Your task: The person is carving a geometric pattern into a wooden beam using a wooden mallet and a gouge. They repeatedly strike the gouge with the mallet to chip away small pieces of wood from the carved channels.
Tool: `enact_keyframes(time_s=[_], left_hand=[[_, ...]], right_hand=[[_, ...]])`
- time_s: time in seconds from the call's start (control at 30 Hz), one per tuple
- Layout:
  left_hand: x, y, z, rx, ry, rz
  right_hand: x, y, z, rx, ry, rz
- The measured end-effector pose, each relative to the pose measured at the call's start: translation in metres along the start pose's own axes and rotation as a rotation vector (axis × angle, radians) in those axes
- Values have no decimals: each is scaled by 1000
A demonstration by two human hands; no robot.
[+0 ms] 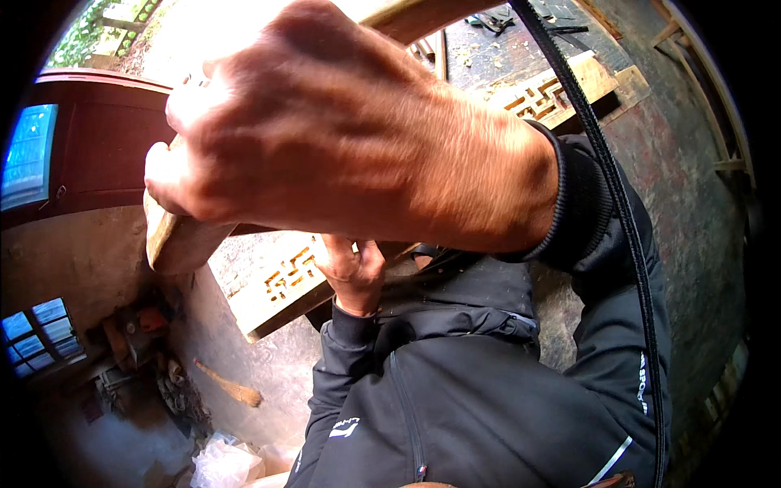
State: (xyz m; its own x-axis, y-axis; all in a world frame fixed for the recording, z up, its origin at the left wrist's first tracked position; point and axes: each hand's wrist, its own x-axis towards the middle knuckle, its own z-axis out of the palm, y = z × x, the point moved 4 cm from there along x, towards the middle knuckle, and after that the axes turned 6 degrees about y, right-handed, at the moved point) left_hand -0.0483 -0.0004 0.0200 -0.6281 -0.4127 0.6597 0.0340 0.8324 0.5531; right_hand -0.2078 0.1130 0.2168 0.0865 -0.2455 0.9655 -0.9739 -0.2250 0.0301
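Close in front of me, my right hand (325,122) is raised, its fingers wrapped round a thick wooden piece with a rounded end (183,244). Above the hand runs a wooden bar (419,18); whether it belongs to the same piece I cannot tell. Below, my left hand (354,272) is closed at the near edge of a pale wooden board (264,313). What its fingers hold is hidden. Angular fretwork is cut into the board near my left hand, and similar cuts show on pale wood (590,77) beyond my right forearm. My right arm covers the middle.
A dark surface with tools (492,23) and wood chips lies beyond the board. A black cord (598,138) hangs down the right side. At left are a broom (232,386) on the floor, a white plastic bag (224,464), a window (41,333) and a dark red door (106,138).
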Motion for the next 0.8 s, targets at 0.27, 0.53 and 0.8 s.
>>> enact_keyframes(time_s=[0.27, 0.53, 0.8], left_hand=[[3, 7, 0, -33, -81, -80], [-2, 10, 2, -122, -45, -197], [-13, 1, 6, -480, 33, -478]], right_hand=[[10, 3, -2, -134, 56, -95], [0, 18, -12, -23, -14, 91], [-6, 14, 8, -13, -31, 153]])
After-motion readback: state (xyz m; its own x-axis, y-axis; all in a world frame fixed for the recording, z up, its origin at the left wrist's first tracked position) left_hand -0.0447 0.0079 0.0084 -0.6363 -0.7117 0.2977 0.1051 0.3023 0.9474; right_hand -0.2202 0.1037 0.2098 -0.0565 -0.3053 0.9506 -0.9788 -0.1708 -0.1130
